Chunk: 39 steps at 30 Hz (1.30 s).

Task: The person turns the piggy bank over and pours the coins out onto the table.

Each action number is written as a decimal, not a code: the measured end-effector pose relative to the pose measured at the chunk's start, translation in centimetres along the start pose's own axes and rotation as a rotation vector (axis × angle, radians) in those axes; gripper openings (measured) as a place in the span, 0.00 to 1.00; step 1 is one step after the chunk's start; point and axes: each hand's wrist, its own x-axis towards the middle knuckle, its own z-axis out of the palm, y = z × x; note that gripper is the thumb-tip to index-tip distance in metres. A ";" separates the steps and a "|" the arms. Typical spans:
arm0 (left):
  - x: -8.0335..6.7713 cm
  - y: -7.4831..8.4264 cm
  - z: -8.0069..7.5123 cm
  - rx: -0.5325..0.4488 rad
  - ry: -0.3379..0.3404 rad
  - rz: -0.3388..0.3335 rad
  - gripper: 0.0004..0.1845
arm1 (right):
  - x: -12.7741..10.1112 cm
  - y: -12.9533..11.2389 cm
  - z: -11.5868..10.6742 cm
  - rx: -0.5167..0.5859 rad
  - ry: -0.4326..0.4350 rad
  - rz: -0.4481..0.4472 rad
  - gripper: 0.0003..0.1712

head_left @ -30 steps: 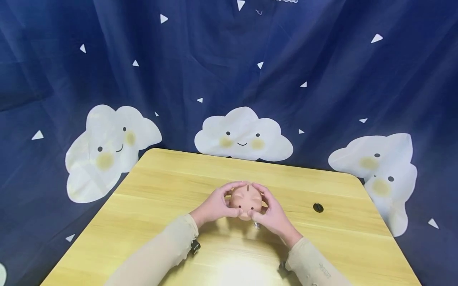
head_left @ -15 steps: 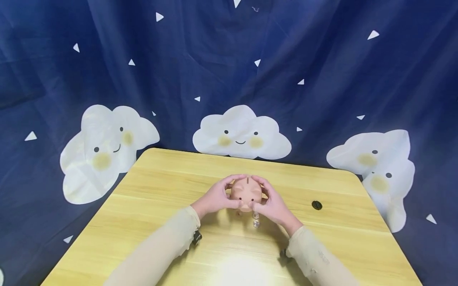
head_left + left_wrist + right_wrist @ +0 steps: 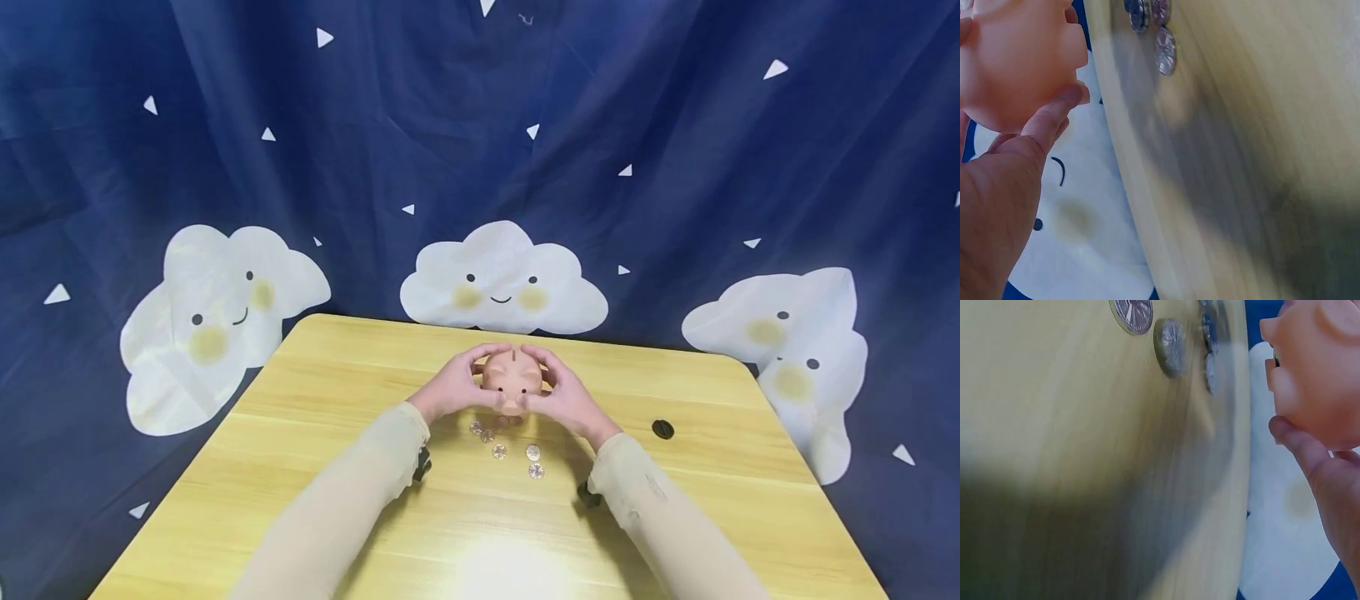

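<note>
A: Gripping the pig (image 3: 513,380) from its left side, the left hand (image 3: 453,392) curls fingers over the top and sets a thumb at the front, holding it above the table (image 3: 315,392)

B: And under it?

A: Coins (image 3: 499,451) lie loose on the wood, just below the pig and between the two wrists; one sits a little apart, nearer the person

B: The other hand?

A: The right hand (image 3: 562,397) mirrors the left, fingers curled round the pig's right side, thumb at the front. Both hands meet over the slot in its back

B: Anything further right?

A: A small black disc (image 3: 663,429) rests alone on the table, well apart from the hands. Behind the table hangs a dark blue curtain (image 3: 675,167) printed with smiling white clouds

B: The wrist views?

A: Left wrist: the thumb presses the pig's underside, coins blurred beyond. Right wrist: the same from the other side, pig clear of the wood
</note>
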 end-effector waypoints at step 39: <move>0.9 -2.6 -0.3 -0.016 -0.016 -0.047 0.50 | 1.1 2.9 0.4 0.040 -0.041 0.060 0.53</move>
